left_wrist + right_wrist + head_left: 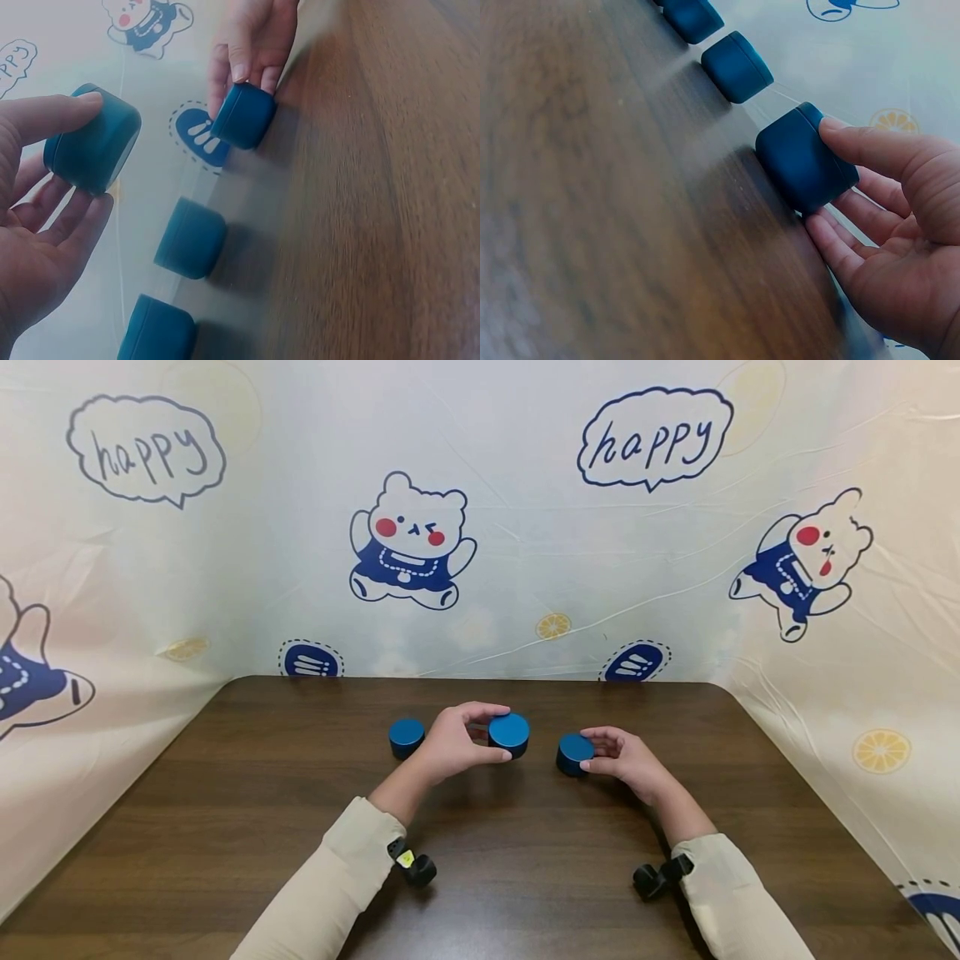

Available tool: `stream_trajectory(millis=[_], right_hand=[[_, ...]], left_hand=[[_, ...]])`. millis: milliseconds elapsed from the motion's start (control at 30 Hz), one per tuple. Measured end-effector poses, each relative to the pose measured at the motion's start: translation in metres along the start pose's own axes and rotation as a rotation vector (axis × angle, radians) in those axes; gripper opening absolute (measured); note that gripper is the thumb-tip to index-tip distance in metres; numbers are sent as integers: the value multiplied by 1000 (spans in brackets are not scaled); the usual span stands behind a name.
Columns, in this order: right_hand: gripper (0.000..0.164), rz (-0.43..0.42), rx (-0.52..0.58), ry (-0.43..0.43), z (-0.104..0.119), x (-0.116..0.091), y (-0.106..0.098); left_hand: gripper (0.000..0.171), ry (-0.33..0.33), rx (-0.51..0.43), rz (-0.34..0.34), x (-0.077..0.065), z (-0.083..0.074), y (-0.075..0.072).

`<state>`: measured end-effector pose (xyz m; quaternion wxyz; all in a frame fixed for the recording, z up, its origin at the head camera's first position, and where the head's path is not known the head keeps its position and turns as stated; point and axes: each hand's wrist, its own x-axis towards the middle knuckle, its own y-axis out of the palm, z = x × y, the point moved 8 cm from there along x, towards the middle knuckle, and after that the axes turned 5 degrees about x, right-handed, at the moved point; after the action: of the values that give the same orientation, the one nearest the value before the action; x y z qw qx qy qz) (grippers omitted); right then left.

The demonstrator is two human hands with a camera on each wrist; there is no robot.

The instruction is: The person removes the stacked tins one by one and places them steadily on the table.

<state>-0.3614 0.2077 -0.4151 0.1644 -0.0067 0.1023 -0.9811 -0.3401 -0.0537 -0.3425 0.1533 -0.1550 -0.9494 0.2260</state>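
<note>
My left hand [448, 745] holds a small blue round container [508, 735] raised above the table, thumb on one side and fingers on the other. A lid seam runs round it in the left wrist view, where a paler underside [129, 159] shows. To the right, my right hand [627, 763] grips a matching container [576, 753] standing on the table, its thumb [855, 139] at the lid edge and its fingers round the far side. Another like it [407, 737] stands left of my left hand. The left wrist view shows a further one [191, 238] on the table, hidden in the head view.
The dark wood table [480, 877] ends at a printed cloth backdrop [525, 552] with cartoon bears, which also hangs along both sides. A black wrist camera [418, 870] sits at the left cuff, and another [651, 881] at the right cuff.
</note>
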Motion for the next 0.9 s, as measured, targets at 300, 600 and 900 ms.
stream_trajectory(millis=[300, 600, 900], right_hand=[[58, -4, -7, 2, 1, -1, 1], [58, -2, -8, 8, 1, -1, 0], [58, -1, -1, 11, 0, -2, 0]], left_hand=[[56, -11, 14, -10, -8, 3, -10], [58, -24, 7, -10, -14, 9, -19], [60, -60, 10, -6, -17, 16, -21]])
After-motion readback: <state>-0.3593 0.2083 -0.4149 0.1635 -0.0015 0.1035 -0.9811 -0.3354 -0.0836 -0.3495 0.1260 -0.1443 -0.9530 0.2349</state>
